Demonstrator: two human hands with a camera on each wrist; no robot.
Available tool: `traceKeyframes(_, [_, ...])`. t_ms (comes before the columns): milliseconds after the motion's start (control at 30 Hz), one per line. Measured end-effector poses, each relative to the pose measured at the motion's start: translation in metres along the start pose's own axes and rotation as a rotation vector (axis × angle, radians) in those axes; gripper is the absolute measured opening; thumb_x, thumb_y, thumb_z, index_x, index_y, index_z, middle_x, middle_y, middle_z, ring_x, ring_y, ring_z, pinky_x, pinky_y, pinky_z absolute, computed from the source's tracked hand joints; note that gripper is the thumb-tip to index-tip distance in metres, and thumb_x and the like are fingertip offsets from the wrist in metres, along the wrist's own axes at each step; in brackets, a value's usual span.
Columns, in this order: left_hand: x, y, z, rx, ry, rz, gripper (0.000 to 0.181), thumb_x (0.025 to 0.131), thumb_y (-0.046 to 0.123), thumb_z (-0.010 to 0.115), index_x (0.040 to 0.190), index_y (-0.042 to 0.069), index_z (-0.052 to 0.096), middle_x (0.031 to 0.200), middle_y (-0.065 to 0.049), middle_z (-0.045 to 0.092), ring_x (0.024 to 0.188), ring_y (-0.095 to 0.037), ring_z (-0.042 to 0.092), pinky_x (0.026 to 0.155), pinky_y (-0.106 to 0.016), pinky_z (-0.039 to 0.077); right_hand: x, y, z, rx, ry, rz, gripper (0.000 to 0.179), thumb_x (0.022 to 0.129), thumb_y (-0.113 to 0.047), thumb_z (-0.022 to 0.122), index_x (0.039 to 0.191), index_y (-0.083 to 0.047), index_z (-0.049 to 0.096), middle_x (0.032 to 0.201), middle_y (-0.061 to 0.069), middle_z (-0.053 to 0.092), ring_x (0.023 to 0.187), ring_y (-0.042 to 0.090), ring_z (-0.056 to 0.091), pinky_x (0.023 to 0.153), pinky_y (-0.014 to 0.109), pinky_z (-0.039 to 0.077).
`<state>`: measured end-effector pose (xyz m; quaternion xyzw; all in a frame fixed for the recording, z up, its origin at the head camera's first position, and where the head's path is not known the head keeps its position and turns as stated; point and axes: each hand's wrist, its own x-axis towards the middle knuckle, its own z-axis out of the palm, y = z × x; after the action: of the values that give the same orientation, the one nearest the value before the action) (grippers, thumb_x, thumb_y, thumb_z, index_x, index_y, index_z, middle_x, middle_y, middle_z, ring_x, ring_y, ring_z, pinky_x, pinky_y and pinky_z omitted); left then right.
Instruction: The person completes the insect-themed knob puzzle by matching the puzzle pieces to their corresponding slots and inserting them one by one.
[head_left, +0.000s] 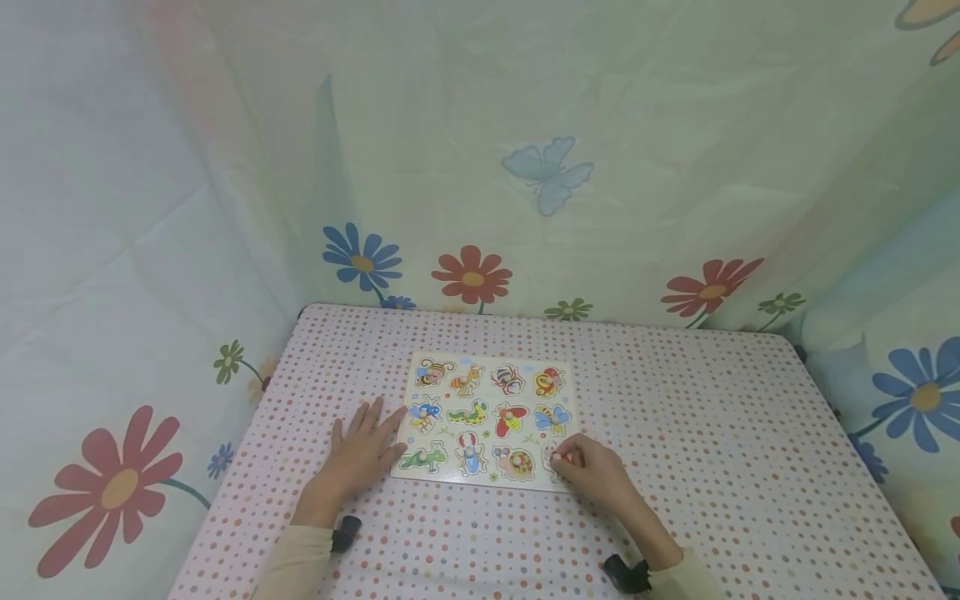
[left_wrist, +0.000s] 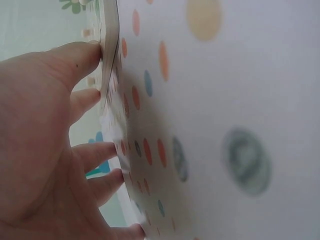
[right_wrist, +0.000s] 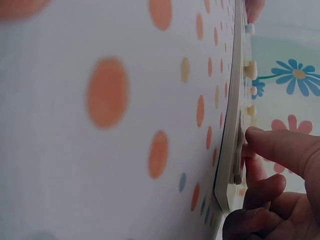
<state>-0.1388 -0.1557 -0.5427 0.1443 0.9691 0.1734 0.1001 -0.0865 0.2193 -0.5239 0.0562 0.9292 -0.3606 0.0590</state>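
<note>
A wooden peg puzzle board [head_left: 454, 480] lies flat, holding rows of insect pieces with small knobs. My right hand [head_left: 600, 475] is at the board's lower right corner, thumb and forefinger pinching the knob of a puzzle piece [right_wrist: 237, 172]. In the right wrist view that piece stands slightly proud of the board's face; its picture is mostly hidden by my fingers. My left hand [head_left: 358, 457] is spread beside the board's left edge, palm down, thumb and forefinger touching that edge in the left wrist view. A snail piece [head_left: 517, 464] sits just left of my right hand.
The board rests on a table with a dotted cloth [head_left: 720, 467]. Behind the table hangs a pale curtain [head_left: 420, 167] printed with flowers and a butterfly. Black wrist mounts [head_left: 628, 575] are strapped at both sleeves.
</note>
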Motion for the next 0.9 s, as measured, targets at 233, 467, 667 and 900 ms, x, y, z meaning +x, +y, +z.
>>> traceKeyframes(233, [0.0001,0.0002,-0.0004,-0.007,-0.003,-0.001,0.062,0.103,0.043,0.053,0.158,0.025,0.033,0.165,-0.017,0.012,0.15,-0.041,0.005,0.111,-0.073,-0.001,-0.0001,-0.0003,-0.0008,-0.002,-0.001,0.007,0.016,0.088,-0.016,0.076,0.096,-0.006,0.067,0.065,-0.001,0.047,0.056,0.013,0.041,0.047,0.022,0.032])
traceKeyframes(467, [-0.0007,0.0015,-0.0017,-0.009,-0.008,-0.004,0.062,0.103,0.043,0.052,0.159,0.024,0.032,0.165,-0.018,0.011,0.15,-0.042,0.005,0.111,-0.074,-0.002,0.0011,0.0003,-0.0009,-0.007,-0.007,0.003,0.016,0.088,-0.017,0.076,0.097,-0.007,0.068,0.065,-0.001,0.047,0.055,0.013,0.041,0.048,0.022,0.032])
traceKeyframes(667, [-0.0002,0.0013,-0.0023,-0.002,-0.001,-0.003,0.062,0.103,0.043,0.052,0.159,0.024,0.032,0.165,-0.018,0.011,0.15,-0.042,0.005,0.111,-0.074,-0.002,0.0021,0.0006,0.0,-0.014,-0.01,0.007,0.016,0.087,-0.017,0.076,0.097,-0.007,0.068,0.065,-0.001,0.048,0.055,0.014,0.042,0.048,0.022,0.033])
traceKeyframes(900, [0.001,-0.0002,-0.0012,0.005,-0.015,-0.005,0.063,0.103,0.044,0.052,0.159,0.025,0.031,0.166,-0.017,0.009,0.15,-0.041,0.004,0.11,-0.074,-0.003,0.0025,-0.0011,-0.0014,-0.036,-0.022,0.015,0.016,0.088,-0.018,0.075,0.097,-0.007,0.068,0.066,-0.001,0.048,0.055,0.013,0.042,0.047,0.023,0.033])
